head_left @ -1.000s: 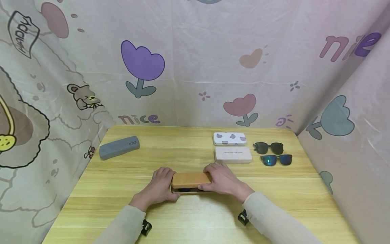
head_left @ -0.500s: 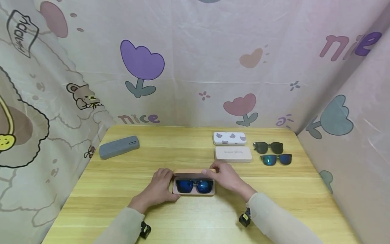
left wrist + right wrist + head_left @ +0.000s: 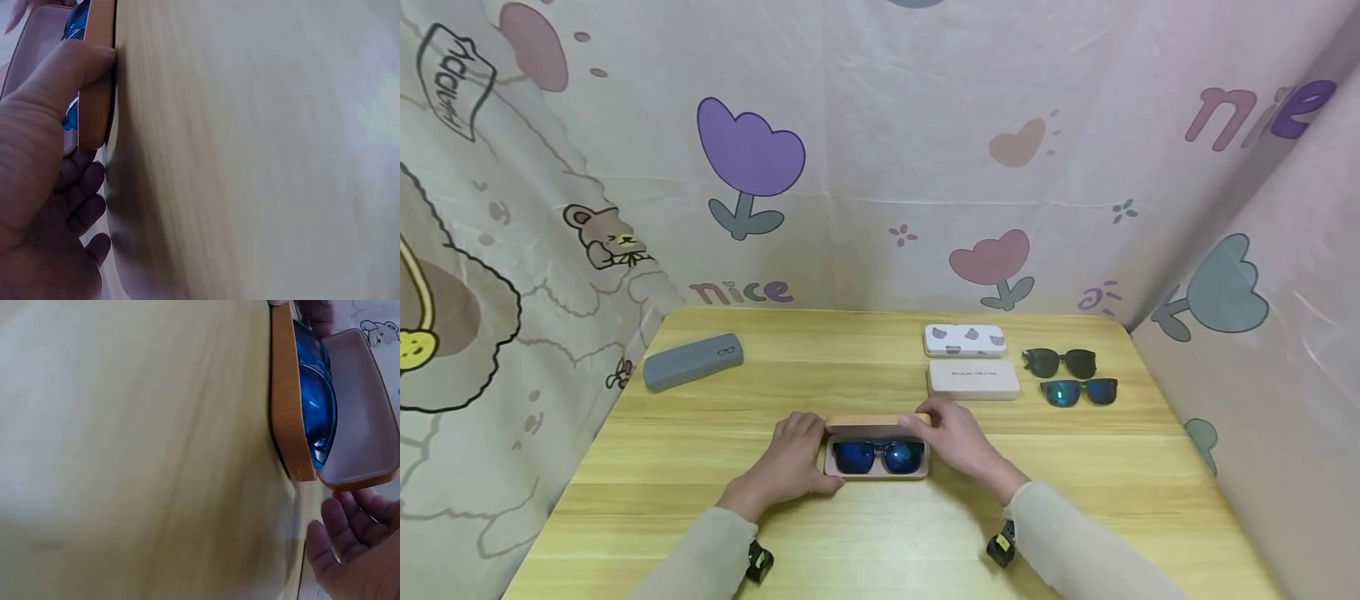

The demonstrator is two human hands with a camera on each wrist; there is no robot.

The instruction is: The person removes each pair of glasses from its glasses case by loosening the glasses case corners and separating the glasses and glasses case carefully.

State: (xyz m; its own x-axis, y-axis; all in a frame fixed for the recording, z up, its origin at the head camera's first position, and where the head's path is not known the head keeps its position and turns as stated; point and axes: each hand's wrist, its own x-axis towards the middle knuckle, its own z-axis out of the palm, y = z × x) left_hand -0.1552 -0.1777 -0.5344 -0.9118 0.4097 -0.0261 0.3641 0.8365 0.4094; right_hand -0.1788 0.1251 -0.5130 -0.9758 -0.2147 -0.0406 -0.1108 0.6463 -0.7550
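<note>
Since 1 s ago the lid [image 3: 867, 422] of the tan glasses case [image 3: 880, 478] is swung up by the R hand [image 3: 958, 435]. The lid is pinched near its R end by that hand, thumb in front. The case is set on the table [image 3: 880, 546] btwn both hands, & its L end is gripped by the L hand [image 3: 790, 458]. Blue shades [image 3: 855, 457] are seen inside, btwn the hands too. Just past the R hand a white box [image 3: 973, 380] is seen, w/ a bear-print case [image 3: 965, 341] behind it. Farther R of that hand, black shades [image 3: 1060, 363] & blue-green shades [image 3: 1078, 392] are laid. A grey case [image 3: 692, 363] is seen well past the L hand, to its L.
</note>
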